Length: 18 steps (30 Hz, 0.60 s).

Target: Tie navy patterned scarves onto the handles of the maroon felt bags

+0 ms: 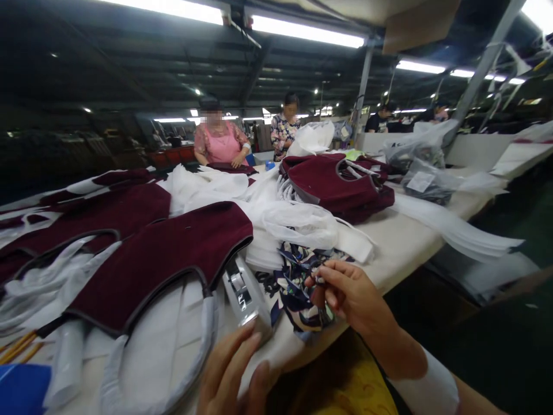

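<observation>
My right hand (345,291) pinches a small piece at the edge of a navy patterned cloth (298,276) that lies bunched at the table's front edge. My left hand (235,374) is low in the view with fingers stretched out, its tips touching a shiny clear-and-silver tool (244,294) on the table. Just left of that tool lies a maroon velvet garment piece (159,259) with grey trim, over white fabric (142,346).
More maroon pieces (337,184) are stacked further back, among white fabric and plastic bags (298,222). Long white strips (458,227) hang off the table's right edge. Two people work at the far end. Wooden sticks (17,346) lie at the left.
</observation>
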### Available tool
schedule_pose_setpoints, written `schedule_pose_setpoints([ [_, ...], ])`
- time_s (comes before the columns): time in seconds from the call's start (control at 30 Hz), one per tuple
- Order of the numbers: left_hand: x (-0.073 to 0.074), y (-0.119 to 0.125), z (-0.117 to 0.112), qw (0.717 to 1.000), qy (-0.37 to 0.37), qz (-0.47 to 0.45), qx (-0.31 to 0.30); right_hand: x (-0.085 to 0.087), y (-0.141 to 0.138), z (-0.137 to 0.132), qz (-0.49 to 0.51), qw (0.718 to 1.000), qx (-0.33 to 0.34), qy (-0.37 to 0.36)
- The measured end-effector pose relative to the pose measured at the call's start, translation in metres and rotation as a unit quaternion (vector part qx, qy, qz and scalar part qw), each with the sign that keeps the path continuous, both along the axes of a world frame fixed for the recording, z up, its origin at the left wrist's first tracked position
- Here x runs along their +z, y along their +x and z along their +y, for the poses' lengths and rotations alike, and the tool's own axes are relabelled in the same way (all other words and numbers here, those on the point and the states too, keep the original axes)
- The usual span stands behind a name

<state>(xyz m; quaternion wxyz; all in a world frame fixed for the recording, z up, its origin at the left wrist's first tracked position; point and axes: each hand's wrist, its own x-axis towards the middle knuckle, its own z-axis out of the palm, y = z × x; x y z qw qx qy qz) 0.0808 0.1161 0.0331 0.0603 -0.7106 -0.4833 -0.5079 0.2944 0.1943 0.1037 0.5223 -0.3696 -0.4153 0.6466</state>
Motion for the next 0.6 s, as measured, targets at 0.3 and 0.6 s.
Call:
schedule_pose_setpoints([
  [0.3,0.030,0.070,0.011,0.840,-0.416,-0.281,-0.205,-0.033,-0.017,-0.042,0.032,0.998,0.029,-0.035],
  [0.6,0.035,0.061,0.003,0.729,-0.518,-0.405,-0.192,-0.045,-0.009,-0.045,-0.081,0.995,0.043,-0.024],
])
